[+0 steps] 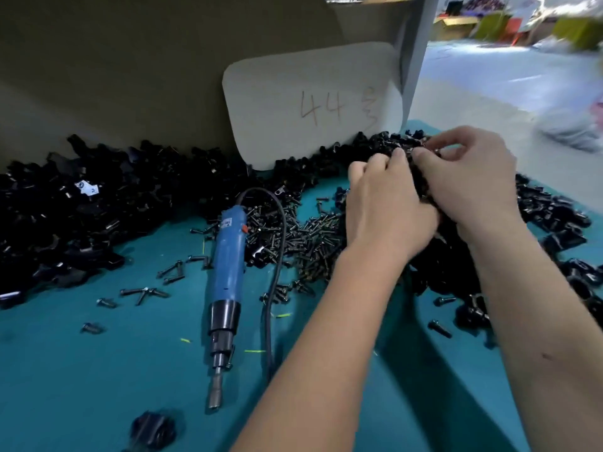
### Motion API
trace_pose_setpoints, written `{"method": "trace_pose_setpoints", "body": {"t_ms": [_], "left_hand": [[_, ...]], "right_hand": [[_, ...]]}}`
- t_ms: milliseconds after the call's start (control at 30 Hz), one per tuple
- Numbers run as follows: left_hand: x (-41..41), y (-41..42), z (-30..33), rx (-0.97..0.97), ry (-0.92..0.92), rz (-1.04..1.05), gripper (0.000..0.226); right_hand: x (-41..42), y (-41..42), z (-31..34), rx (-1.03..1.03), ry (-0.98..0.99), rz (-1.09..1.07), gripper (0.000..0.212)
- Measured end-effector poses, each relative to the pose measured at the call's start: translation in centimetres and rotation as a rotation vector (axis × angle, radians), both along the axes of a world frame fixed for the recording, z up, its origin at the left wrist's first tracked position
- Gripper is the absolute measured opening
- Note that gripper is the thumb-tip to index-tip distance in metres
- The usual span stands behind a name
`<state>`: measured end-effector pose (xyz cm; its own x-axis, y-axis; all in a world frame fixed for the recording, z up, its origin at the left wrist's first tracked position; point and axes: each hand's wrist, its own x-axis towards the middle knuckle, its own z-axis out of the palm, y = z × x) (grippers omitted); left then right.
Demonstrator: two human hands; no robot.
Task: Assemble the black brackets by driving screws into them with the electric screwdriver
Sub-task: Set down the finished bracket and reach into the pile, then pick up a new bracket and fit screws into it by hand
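Head view: both hands work black brackets over the pile at 2 o'clock, driver idle.

Left hand (pixel 388 207) and right hand (pixel 470 177) have curled fingers closed on black brackets (pixel 421 187) held between them, touching; exactly what each grip pinches is hidden. The blue electric screwdriver (pixel 226 278) lies untouched at 8 o'clock from the hands, bit toward the viewer, its cord (pixel 277 256) looping through the loose screws (pixel 306 239) on the teal surface (pixel 98 386). Likely risks: parts slipping back into the bracket heap (pixel 81 216) at 10 o'clock, or a reach for the driver snagging the cord and scattering screws.
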<state>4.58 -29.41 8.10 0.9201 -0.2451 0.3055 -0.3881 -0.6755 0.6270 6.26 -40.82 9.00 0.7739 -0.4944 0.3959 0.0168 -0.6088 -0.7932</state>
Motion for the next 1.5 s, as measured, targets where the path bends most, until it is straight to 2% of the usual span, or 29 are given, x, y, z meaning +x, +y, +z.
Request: {"method": "trace_pose_setpoints", "body": {"t_ms": [100,167,267,367,467,533,600,700,800,933,1100,1200,1267,1367,1500], "left_hand": [[0.8,-2.2,0.0,0.110,0.021,-0.011,0.050],[1.3,-2.3,-0.2,0.070,0.040,0.007,0.041],[2.1,-0.9,-0.7,-0.018,0.006,0.094,0.032],[3.6,2.3,-1.5,0.044,0.007,0.238,0.027],[5.7,6.6,-2.4,0.219,0.056,0.416,0.028],[6.9,9.3,-2.8,0.274,0.104,0.513,0.035],[8.1,11.6,-2.9,0.286,0.155,0.573,0.044],[9.7,13.6,-3.1,0.310,0.235,0.560,0.050],[10.6,14.0,-3.6,0.338,0.308,0.493,0.052],[11.1,14.1,-4.2,0.329,0.265,0.493,0.044],[11.1,14.6,-4.2,0.264,0.191,0.494,0.041],[11.5,15.7,-3.8,0.255,0.205,0.454,0.043],[11.4,16.3,-3.7,0.204,0.208,0.436,0.041],[10.5,16.9,-3.7,0.085,0.080,0.472,0.034],[8.6,19.5,-4.2,0.069,0.020,0.599,0.037]], "right_hand": [[-0.2,-2.2,0.1,-0.112,0.149,-0.073,0.038],[-0.3,-2.5,0.2,-0.155,0.175,-0.102,0.034],[0.0,-1.1,0.5,-0.189,0.085,-0.108,0.019],[2.2,3.1,0.8,-0.232,0.100,0.121,0.010],[6.0,7.8,0.0,-0.348,0.242,0.358,0.021],[8.9,10.4,-1.1,-0.514,0.406,0.455,0.033],[11.3,12.3,-2.6,-0.711,0.556,0.472,0.048],[13.7,13.9,-4.9,-0.725,0.658,0.472,0.067],[14.6,14.9,-6.4,-0.708,0.688,0.473,0.059],[14.9,14.5,-6.1,-0.742,0.656,0.371,0.039],[14.2,11.9,-5.0,-0.685,0.575,0.271,0.023],[13.4,11.3,-4.1,-0.618,0.456,0.213,0.024],[12.8,11.4,-3.5,-0.404,0.369,0.264,0.028],[11.3,13.2,-2.9,-0.015,0.267,0.440,0.021],[8.5,17.0,-3.2,0.291,0.226,0.642,0.006]]}}
